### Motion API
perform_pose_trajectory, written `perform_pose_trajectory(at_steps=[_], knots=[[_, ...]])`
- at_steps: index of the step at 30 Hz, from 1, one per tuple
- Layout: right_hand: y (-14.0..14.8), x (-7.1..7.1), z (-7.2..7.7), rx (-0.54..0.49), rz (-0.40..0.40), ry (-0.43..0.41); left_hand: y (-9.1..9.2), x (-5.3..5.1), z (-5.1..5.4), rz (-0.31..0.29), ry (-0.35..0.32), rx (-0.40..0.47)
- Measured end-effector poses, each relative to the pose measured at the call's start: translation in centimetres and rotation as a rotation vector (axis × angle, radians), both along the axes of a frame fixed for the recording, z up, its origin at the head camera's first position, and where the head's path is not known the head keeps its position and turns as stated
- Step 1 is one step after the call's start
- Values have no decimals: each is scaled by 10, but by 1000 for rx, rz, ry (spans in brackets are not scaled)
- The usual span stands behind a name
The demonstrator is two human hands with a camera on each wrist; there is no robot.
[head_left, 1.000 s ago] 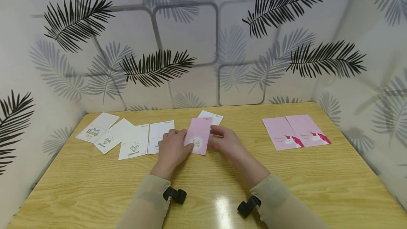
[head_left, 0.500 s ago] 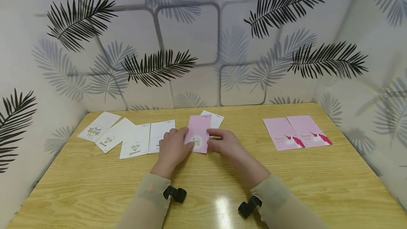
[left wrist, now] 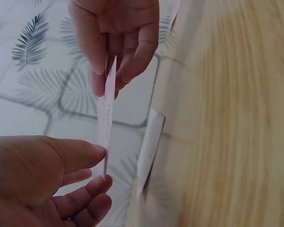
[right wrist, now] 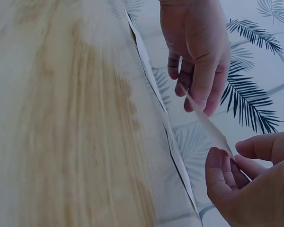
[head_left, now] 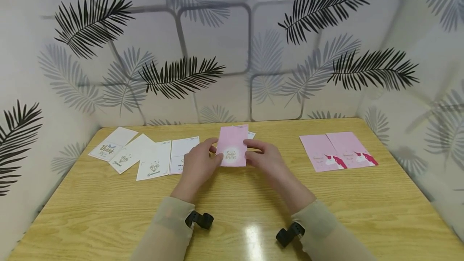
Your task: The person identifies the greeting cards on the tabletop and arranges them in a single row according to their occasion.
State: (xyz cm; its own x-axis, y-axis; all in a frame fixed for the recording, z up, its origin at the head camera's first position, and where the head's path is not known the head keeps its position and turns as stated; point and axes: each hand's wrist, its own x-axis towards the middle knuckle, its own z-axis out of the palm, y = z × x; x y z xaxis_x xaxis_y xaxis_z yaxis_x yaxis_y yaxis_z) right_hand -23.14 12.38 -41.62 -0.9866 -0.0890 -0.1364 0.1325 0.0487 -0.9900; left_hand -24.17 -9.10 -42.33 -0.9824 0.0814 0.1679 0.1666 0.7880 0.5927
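Note:
Both hands hold a pink card (head_left: 233, 138) with gold lettering in a pale glow near its lower edge. My left hand (head_left: 201, 162) pinches its left edge between thumb and fingers. On the opposite edge, my right hand (head_left: 266, 158) pinches it between thumb and fingers. Seen edge-on in the left wrist view, the card (left wrist: 109, 111) is raised off the table. Behind it in the head view lies a white card (head_left: 251, 135), mostly hidden.
Several white cards (head_left: 154, 160) with gold prints lie in a row at the left of the wooden table (head_left: 232, 208). Two pink unicorn cards (head_left: 320, 152) lie side by side at the right. A leaf-patterned backdrop (head_left: 214, 43) rises behind the table.
The pink card has moved up and slightly right, and now stands straighter, with both hands moving along with it. More of the white card behind is covered.

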Motion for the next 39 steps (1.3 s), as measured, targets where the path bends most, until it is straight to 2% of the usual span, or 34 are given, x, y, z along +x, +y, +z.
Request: perform_pose_trajectory(at_steps=[8, 16, 21, 28, 35, 39], knots=[[29, 6, 9, 33, -85, 25, 25, 10, 21, -66, 47, 43], [60, 14, 20, 106, -127, 73, 55, 11, 31, -103, 85, 26], [80, 21, 21, 143, -153, 104, 74, 14, 32, -139, 111, 24], [107, 23, 21, 212, -160, 112, 98, 14, 27, -174, 125, 23], [131, 24, 20, 349, -144, 100, 123, 13, 25, -176, 120, -41], [140, 23, 17, 443, -128, 93, 135, 10, 21, -175, 89, -77]])
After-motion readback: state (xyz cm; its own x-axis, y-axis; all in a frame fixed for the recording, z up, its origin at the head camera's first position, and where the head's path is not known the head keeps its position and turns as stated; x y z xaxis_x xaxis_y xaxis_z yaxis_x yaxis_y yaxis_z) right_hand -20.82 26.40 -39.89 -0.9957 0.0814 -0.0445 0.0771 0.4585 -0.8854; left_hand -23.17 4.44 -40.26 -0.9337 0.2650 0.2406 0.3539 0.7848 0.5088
